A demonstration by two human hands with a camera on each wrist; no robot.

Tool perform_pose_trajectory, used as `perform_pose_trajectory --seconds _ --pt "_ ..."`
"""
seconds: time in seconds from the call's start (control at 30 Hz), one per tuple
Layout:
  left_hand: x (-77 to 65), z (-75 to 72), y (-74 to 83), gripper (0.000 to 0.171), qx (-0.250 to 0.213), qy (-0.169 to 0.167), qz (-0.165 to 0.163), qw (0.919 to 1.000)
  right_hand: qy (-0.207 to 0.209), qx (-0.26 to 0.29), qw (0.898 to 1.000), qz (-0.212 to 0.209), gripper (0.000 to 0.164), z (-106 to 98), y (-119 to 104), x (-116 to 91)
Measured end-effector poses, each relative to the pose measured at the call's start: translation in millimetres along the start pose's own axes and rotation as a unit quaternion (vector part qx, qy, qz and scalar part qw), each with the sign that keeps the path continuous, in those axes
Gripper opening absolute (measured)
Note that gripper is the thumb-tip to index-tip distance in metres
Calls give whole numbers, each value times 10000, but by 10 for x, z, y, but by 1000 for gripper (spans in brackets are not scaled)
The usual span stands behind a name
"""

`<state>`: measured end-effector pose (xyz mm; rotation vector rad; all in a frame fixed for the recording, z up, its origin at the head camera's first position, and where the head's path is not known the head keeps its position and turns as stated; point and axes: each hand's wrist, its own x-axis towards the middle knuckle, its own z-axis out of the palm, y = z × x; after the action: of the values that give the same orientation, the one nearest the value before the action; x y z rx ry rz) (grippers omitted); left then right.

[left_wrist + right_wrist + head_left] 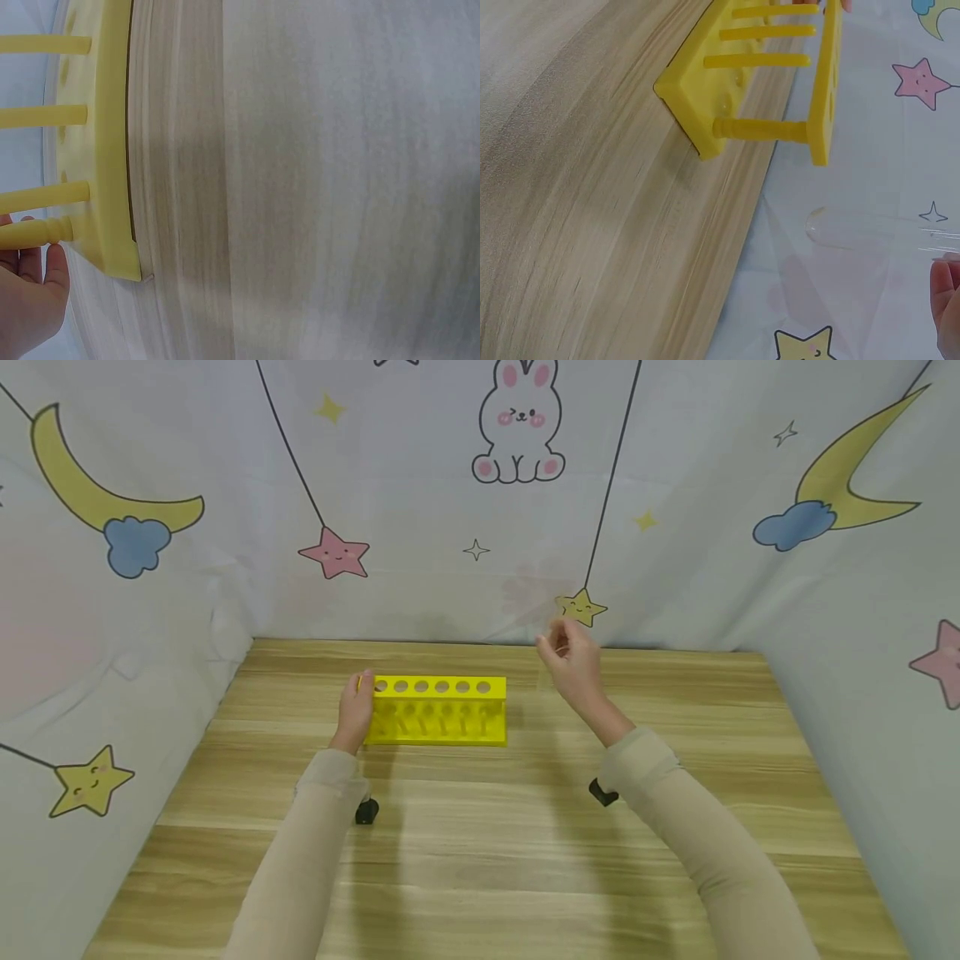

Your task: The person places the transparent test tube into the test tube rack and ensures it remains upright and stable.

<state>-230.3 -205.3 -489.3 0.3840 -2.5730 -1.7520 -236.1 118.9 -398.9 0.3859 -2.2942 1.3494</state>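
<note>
A yellow test tube rack stands upright on the wooden table, with a row of round holes along its top and pegs behind. At its left end my left hand holds the rack; in the left wrist view, fingers and thumb curl round the end post. My right hand is raised to the right of the rack, apart from it. Between its thumb and fingers it pinches a clear test tube, whose rounded end points down in the right wrist view. No tube shows in the rack's holes.
The wood-grain table spreads in front of the rack. White cloth walls printed with stars, moons and a rabbit close off the back and both sides. Small black pieces show beneath the sleeve cuffs.
</note>
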Motion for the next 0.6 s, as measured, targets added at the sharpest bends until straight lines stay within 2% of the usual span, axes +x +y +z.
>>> perform_pose_trajectory --seconds 0.3,0.6 --pt "-1 -3 8 57 -22 -16 -46 10000 -1 152 9997 -186 17 58 -36 15" --pt "-4 -5 15 57 17 -6 -72 10000 -152 314 9994 -5 16 126 -138 58"
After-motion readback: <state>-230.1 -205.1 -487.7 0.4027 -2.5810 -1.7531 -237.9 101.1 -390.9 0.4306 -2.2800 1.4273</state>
